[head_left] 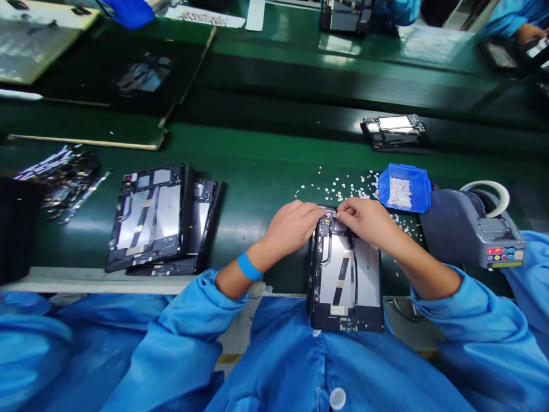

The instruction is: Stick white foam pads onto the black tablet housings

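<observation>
An opened tablet [364, 274], its inner parts facing up, leans over the near edge of the bench against my blue work coat [283, 355]. At its top left corner, the fingers of my left hand [294, 226] are closed on the edge. My right hand [366, 220] pinches close to the same top edge, a little further right; whatever sits between the fingertips is too small to make out. Small white pieces [334, 191] lie scattered just beyond both hands. A blue box [424, 189] holding more such pieces stands right of my right hand.
Two more opened tablets [148, 214] are stacked at left, beside a heap of thin strips [64, 177]. A grey tape dispenser [454, 229] stands at right. Another opened tablet [397, 131] lies on the green surface [257, 154] farther back. Across the bench, a co-worker's hand [529, 34] shows.
</observation>
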`<state>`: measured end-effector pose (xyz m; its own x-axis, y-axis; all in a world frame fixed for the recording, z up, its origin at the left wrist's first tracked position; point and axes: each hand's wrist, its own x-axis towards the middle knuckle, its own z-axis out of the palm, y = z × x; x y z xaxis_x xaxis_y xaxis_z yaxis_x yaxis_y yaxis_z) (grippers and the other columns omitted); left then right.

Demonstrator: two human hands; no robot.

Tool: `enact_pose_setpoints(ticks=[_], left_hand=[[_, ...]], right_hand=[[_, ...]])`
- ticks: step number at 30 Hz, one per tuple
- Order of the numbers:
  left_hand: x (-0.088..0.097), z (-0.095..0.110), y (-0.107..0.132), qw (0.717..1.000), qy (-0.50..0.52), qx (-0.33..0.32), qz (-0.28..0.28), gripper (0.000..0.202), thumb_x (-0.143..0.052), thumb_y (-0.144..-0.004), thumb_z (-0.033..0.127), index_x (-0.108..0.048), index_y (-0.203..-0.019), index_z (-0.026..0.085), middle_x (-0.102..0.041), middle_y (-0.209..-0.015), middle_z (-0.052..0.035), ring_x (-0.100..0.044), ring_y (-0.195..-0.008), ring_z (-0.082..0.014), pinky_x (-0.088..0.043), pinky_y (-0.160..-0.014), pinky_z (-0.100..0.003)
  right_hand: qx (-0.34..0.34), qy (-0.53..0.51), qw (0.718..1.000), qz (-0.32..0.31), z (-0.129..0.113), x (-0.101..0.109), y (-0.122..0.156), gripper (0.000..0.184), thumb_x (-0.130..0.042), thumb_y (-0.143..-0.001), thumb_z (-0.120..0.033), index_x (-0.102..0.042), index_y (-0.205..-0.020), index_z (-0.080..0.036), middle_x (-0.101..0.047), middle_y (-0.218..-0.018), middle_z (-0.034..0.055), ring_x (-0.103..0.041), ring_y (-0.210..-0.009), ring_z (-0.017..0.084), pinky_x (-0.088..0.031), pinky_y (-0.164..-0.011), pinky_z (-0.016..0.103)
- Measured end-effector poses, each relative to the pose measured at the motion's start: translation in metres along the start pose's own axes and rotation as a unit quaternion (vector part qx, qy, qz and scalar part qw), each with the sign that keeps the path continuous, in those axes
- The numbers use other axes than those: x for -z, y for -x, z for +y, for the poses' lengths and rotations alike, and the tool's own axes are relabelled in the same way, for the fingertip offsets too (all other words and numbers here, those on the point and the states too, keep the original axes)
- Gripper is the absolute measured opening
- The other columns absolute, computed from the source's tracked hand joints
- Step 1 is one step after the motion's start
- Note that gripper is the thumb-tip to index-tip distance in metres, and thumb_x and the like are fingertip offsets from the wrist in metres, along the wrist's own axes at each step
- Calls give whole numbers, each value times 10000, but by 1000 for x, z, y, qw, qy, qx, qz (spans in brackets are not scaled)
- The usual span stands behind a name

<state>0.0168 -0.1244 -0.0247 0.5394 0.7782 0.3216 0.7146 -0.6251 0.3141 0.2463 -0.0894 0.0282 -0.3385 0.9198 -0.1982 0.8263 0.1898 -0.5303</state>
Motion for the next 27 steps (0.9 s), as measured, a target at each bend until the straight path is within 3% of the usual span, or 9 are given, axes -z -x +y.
enact_pose_setpoints(ticks=[14, 20, 24, 27], left_hand=[[-5, 0, 0, 999, -49, -12, 19, 336, -497, -1076, 237, -725, -1321, 204, -737, -1236, -82, -624, -958, -227, -506, -836, -370], [0, 2, 2, 995, -92, -21, -10, 345, -492, -1081, 249, -698, -1355, 208, -721, -1263, -93, -610, -961, -235, -484, -801, -371], [9, 7, 2, 981, -183, -57, -35, 363, -497, -1069, 223, -661, -1392, 203, -709, -1254, -109, -580, -919, -257, -420, -720, -389], [15, 10, -2, 971, -213, -83, -65, 376, -473, -1064, 182, -647, -1398, 190, -702, -1228, -121, -566, -897, -257, -381, -702, -390]], right_hand=[[-47, 48, 998, -13, -7, -5, -14, 179, -617, -890, -271, -748, -786, -208, -700, -740, 3, -569, -670, 145, -318, -600, 279], [-48, 67, 995, -61, -14, 0, -22, 180, -632, -866, -248, -724, -718, -202, -651, -673, 16, -513, -613, 145, -300, -593, 296], [2, 56, 998, -16, -5, -3, -14, 138, -621, -916, -244, -737, -858, -197, -698, -769, 18, -557, -692, 161, -324, -643, 299], [95, 30, 995, 27, 14, -13, -1, 193, -575, -987, -249, -750, -1038, -184, -737, -921, 40, -615, -814, 179, -404, -747, 300]])
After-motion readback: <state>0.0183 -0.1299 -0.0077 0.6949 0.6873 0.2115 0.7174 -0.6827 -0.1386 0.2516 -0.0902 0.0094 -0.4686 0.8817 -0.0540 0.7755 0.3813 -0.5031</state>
